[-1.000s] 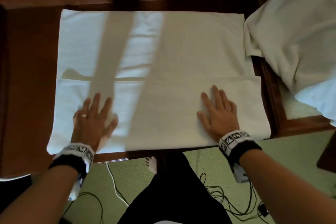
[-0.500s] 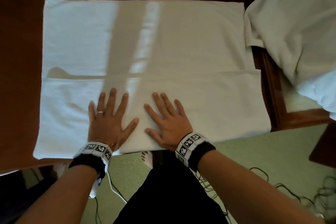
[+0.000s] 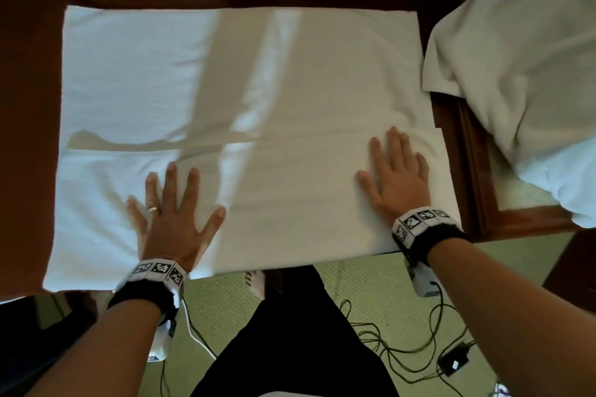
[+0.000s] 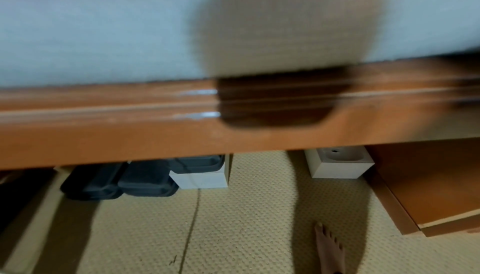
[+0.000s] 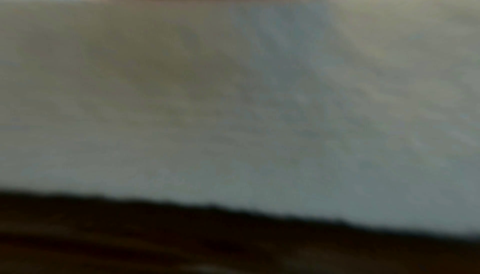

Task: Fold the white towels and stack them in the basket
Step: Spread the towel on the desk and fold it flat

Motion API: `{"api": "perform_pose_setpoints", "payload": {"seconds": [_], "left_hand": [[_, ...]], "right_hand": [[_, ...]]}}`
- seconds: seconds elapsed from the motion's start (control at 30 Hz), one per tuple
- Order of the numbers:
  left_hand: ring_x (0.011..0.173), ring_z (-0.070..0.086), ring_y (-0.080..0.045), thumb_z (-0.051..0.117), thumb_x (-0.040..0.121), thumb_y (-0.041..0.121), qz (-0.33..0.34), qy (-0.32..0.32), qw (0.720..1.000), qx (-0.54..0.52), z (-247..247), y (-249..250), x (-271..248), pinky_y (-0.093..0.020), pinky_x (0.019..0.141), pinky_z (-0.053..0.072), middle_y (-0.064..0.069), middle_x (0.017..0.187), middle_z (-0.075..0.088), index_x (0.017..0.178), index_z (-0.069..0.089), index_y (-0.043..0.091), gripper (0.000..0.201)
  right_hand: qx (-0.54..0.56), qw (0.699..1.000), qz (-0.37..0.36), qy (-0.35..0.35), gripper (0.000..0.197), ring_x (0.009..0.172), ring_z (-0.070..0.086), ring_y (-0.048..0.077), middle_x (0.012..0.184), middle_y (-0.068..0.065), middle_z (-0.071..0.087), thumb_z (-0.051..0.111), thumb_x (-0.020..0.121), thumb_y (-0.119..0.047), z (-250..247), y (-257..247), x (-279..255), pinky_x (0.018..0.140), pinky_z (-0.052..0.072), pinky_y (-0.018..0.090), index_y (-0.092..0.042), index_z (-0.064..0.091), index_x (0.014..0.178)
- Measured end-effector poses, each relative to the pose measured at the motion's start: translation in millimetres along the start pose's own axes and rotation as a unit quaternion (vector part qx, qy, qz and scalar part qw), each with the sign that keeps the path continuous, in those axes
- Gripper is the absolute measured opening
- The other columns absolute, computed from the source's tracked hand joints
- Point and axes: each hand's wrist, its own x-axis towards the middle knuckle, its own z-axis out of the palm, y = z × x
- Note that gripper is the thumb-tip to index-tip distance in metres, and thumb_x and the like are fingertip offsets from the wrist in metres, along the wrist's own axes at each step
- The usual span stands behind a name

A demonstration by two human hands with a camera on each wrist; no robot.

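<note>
A large white towel lies spread on the dark wooden table, its near third folded over so an edge runs across the middle. My left hand lies flat with spread fingers on the folded part, left of centre. My right hand presses flat on the same layer near its right end. Both wrist views are blurred and show the towel close up over the table's front edge. No basket is in view.
A heap of white cloth lies at the right, partly over the table's corner. Below the table are green carpet, black cables and my bare foot. White boxes and dark trays sit under the table.
My right hand has slid from the towel's middle out to its right end. The left hand has stayed left of centre, shifting only slightly along the fold.
</note>
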Motion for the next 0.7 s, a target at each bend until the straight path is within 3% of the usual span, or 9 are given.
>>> {"api": "perform_pose_setpoints", "payload": {"seconds": [0.1, 0.23, 0.37, 0.47, 0.57, 0.63, 0.7], "left_hand": [[0.153, -0.006, -0.036, 0.011, 0.085, 0.083, -0.016, -0.009, 1.000, 0.005, -6.5, -12.3, -3.0, -0.070, 0.116, 0.006, 0.001, 0.167, -0.017, 0.158, -0.008, 0.038, 0.088], [0.153, 0.000, -0.035, 0.013, 0.085, 0.082, -0.025, -0.014, 1.000, 0.003, -22.0, -26.5, 3.2, -0.065, 0.117, 0.013, 0.001, 0.167, -0.011, 0.158, -0.001, 0.037, 0.087], [0.152, 0.008, -0.034, 0.015, 0.085, 0.082, -0.138, -0.033, 0.990, -0.021, -43.2, -57.9, 12.7, -0.062, 0.115, 0.024, -0.001, 0.168, -0.003, 0.159, 0.007, 0.033, 0.089], [0.151, 0.017, -0.033, 0.028, 0.091, 0.076, -0.171, -0.075, 0.982, -0.002, -67.6, -69.0, 15.4, -0.057, 0.113, 0.030, -0.004, 0.168, 0.003, 0.159, 0.010, 0.031, 0.083], [0.138, 0.039, -0.034, 0.042, 0.096, 0.062, -0.164, -0.063, 0.984, 0.012, -95.8, -60.3, 28.4, -0.050, 0.104, 0.038, -0.009, 0.156, 0.033, 0.152, 0.033, 0.024, 0.069], [0.128, 0.050, -0.033, 0.047, 0.096, 0.054, -0.147, -0.043, 0.988, -0.020, -112.2, -53.0, 45.0, -0.047, 0.099, 0.043, -0.009, 0.143, 0.050, 0.143, 0.047, 0.020, 0.058], [0.120, 0.057, -0.031, 0.052, 0.096, 0.049, -0.109, -0.033, 0.991, -0.070, -125.6, -44.0, 65.9, -0.044, 0.096, 0.048, -0.007, 0.132, 0.061, 0.134, 0.056, 0.021, 0.047]], "right_hand": [[-0.016, 0.996, -0.082, -0.025, 0.073, 0.153, -0.006, 0.025, 0.166, 0.003, -0.010, 0.019, 0.094, -0.068, 4.1, -35.8, -1.5, 0.120, 0.009, 0.050, -0.034, 0.007, 0.158], [-0.017, 0.996, -0.073, -0.056, 0.075, 0.152, -0.013, 0.022, 0.164, -0.003, -0.020, 0.020, 0.093, -0.072, -1.0, -41.0, 4.9, 0.121, 0.005, 0.049, -0.040, -0.008, 0.155], [-0.033, 0.992, -0.064, -0.106, 0.079, 0.151, -0.014, 0.018, 0.161, -0.008, -0.027, 0.024, 0.092, -0.074, -20.3, -34.9, 16.3, 0.121, 0.006, 0.050, -0.043, -0.015, 0.153], [-0.030, 0.987, -0.035, -0.157, 0.082, 0.152, -0.012, 0.019, 0.162, -0.008, -0.026, 0.035, 0.093, -0.069, -35.8, -39.8, 28.9, 0.121, 0.009, 0.051, -0.039, -0.010, 0.155], [-0.009, 0.989, -0.024, -0.144, 0.073, 0.151, 0.010, 0.026, 0.166, 0.002, 0.001, 0.047, 0.095, -0.054, -49.6, -51.2, 41.6, 0.118, 0.025, 0.048, -0.028, 0.016, 0.156], [0.009, 0.993, -0.013, -0.115, 0.060, 0.142, 0.032, 0.030, 0.159, 0.007, 0.029, 0.050, 0.097, -0.046, -61.7, -57.7, 55.5, 0.112, 0.034, 0.044, -0.021, 0.035, 0.150], [0.028, 0.995, 0.001, -0.099, 0.052, 0.133, 0.044, 0.028, 0.147, 0.009, 0.047, 0.050, 0.098, -0.041, -76.9, -60.7, 75.6, 0.109, 0.038, 0.039, -0.017, 0.045, 0.144]]}}
